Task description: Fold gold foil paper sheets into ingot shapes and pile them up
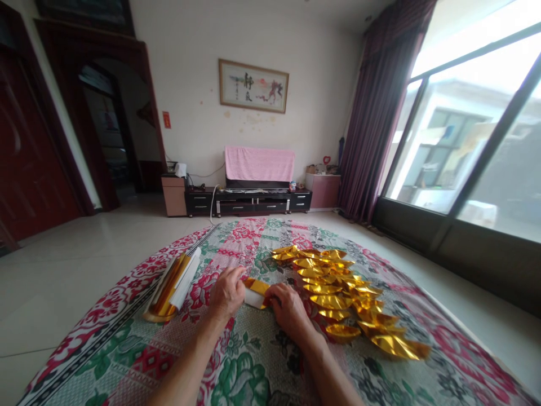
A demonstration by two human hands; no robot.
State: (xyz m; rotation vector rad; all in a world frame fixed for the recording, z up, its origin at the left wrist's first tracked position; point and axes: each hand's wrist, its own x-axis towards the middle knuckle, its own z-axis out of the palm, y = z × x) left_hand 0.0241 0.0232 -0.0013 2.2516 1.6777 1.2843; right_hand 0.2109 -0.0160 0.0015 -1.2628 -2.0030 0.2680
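Note:
A small sheet of gold foil paper (pixel 255 298), white on its back and partly folded over, lies on the cloth between my hands. My left hand (pixel 227 291) has its fingers closed on the left end of the sheet. At the other end, my right hand (pixel 288 309) pinches the corner with bent fingers. To the right are rows of folded gold paper ingots (pixel 332 301), boat-shaped and close together. Left of my hands rests a loose stack of gold and white paper sheets (pixel 172 285), slightly curled.
A flowered red, green and grey cloth (pixel 240 372) covers the round table. Beyond it stand a low black cabinet (pixel 253 204) and a screen under a pink cloth (pixel 260 163). Purple curtains (pixel 363 124) hang beside the large window at the right.

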